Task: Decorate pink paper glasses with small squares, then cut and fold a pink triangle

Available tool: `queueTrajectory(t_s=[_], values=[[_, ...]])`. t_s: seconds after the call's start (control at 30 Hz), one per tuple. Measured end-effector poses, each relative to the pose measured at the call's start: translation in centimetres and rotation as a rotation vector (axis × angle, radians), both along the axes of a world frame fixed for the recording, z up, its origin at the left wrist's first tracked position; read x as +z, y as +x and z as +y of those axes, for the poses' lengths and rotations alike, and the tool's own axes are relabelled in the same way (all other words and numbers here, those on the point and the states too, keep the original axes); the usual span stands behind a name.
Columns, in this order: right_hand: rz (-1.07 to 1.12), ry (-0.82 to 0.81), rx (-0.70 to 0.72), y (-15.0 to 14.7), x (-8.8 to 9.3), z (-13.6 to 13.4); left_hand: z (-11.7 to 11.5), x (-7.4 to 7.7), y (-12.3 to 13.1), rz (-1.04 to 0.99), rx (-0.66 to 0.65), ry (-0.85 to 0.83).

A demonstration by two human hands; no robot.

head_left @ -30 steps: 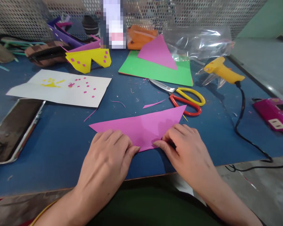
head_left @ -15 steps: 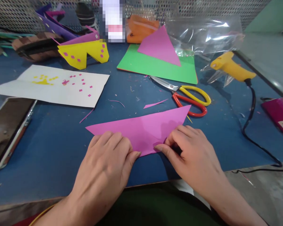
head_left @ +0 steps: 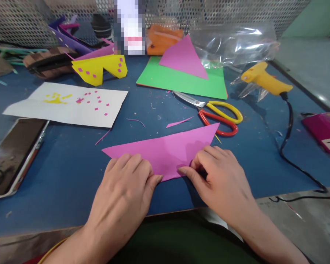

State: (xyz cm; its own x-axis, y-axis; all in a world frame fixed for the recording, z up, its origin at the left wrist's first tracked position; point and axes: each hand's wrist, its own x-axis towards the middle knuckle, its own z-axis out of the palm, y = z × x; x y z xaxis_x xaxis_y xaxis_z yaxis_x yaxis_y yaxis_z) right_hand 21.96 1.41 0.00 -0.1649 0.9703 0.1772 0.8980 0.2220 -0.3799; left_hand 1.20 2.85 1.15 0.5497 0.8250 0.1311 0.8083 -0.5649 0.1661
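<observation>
A piece of pink craft foam or paper [head_left: 167,150] lies in front of me, its long straight edge away from me and its near edge between my hands. My left hand [head_left: 126,183] is closed on the near left part, thumb along the lower edge. With curled fingers and thumb, my right hand [head_left: 217,172] grips the near right part. The knuckles of both hands hide some of the sheet. Just past its right tip lie scissors [head_left: 200,104] with one yellow and one red handle. A thin pink offcut [head_left: 179,122] rests beyond the far edge.
At left are a white paper [head_left: 85,113] with small pink and yellow cut pieces, a phone [head_left: 19,154] and a yellow mask shape [head_left: 99,69]. Green sheets [head_left: 178,84] bear a pink triangle [head_left: 183,58]. A yellow glue gun [head_left: 266,79] and its black cord occupy the right.
The whole view has shifted slightly, with the far things now a little lower in the picture. Both hands keep the same hold on the pink piece, which looks unchanged.
</observation>
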Motion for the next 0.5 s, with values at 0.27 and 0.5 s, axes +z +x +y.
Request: queueTrajectory(t_s=[0.27, 0.5], values=[[-0.022, -0.006, 0.001, -0.13, -0.12, 0.15, -0.01, -0.04, 0.18, 0.008, 0.026, 0.017], [0.008, -0.004, 0.004, -0.02, -0.27, 0.18, 0.23, 0.04, -0.35, -0.208, 0.043, -0.141]])
